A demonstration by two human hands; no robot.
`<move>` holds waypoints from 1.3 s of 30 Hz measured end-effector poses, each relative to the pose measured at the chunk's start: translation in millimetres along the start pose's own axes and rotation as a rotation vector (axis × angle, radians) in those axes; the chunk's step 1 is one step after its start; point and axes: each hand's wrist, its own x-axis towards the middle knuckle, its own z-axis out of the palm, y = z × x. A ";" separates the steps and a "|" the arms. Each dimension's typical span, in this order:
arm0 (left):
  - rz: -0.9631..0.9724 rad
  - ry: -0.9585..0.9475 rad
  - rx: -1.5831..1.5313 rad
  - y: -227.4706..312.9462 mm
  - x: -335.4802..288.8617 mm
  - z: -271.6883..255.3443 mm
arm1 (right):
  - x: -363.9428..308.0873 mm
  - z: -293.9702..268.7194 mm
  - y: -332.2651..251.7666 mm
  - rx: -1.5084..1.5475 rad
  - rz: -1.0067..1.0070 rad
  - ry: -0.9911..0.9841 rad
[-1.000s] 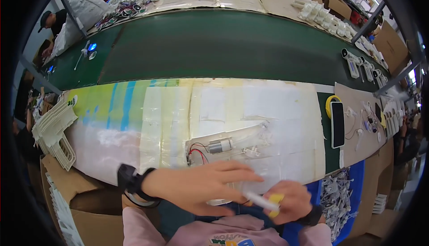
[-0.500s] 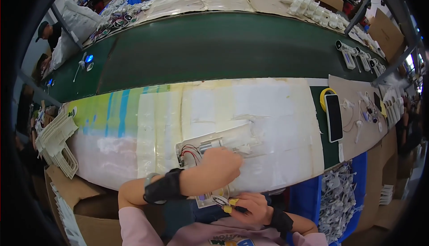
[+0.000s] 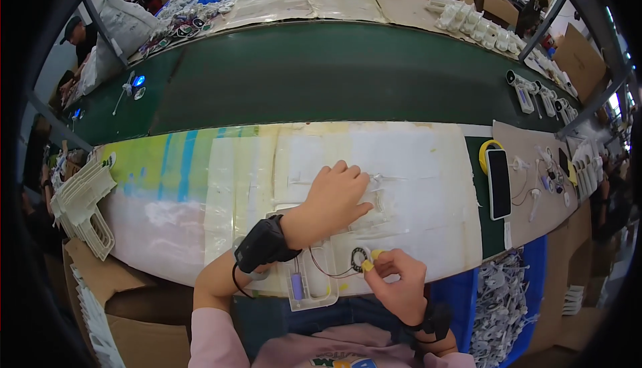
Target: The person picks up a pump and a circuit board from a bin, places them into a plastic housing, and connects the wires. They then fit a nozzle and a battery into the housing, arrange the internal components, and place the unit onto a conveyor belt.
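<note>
My left hand [image 3: 336, 197] is over the white sheeted worktop, palm down, fingers loosely bent and thumb apart; nothing shows in its grasp. Pale plastic parts [image 3: 382, 209] lie beside its thumb, partly covered. Closer to me, my right hand [image 3: 400, 282], with yellow covers on its fingertips, pinches a round ring-shaped circuit board [image 3: 359, 259]. Thin red and dark wires [image 3: 322, 270] run from this ring to an open white plastic housing half [image 3: 326, 294] at the worktop's near edge. A purple cylindrical battery [image 3: 297, 286] sits inside the housing. My left forearm hides some of it.
White plastic frames [image 3: 83, 197] are stacked at the left. A phone [image 3: 498, 184] and yellow tape roll [image 3: 491, 146] lie right, near wired small parts [image 3: 552, 174]. A blue bin [image 3: 461, 301] of parts stands lower right. Beyond runs a green conveyor belt [image 3: 334, 74] carrying handheld fans [image 3: 525, 94].
My left hand has moved forward from the motor-fitted casing and its fingers have loosened. My right hand has lifted the ring board forward and right, exposing its wires and the battery.
</note>
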 end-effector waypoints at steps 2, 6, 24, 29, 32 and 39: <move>0.024 -0.005 0.015 4.5 0.6 5.4 | 6.3 -6.2 -0.1 -0.009 0.115 0.107; 0.080 0.055 -0.085 15.2 -3.9 -15.9 | 10.9 -13.5 10.8 0.029 0.151 0.256; 0.146 0.159 -0.005 25.0 -20.0 22.8 | 67.6 -41.7 2.4 -0.416 -0.161 0.068; 0.110 0.265 -0.195 22.4 -19.3 24.4 | 78.5 -42.5 7.0 -0.398 -0.143 0.027; 0.085 0.289 -0.293 21.4 -21.2 25.9 | 83.5 -43.4 7.9 -0.404 -0.117 -0.021; 0.054 0.277 -0.197 19.1 -21.9 29.2 | 92.0 -43.1 6.2 -0.420 -0.067 -0.128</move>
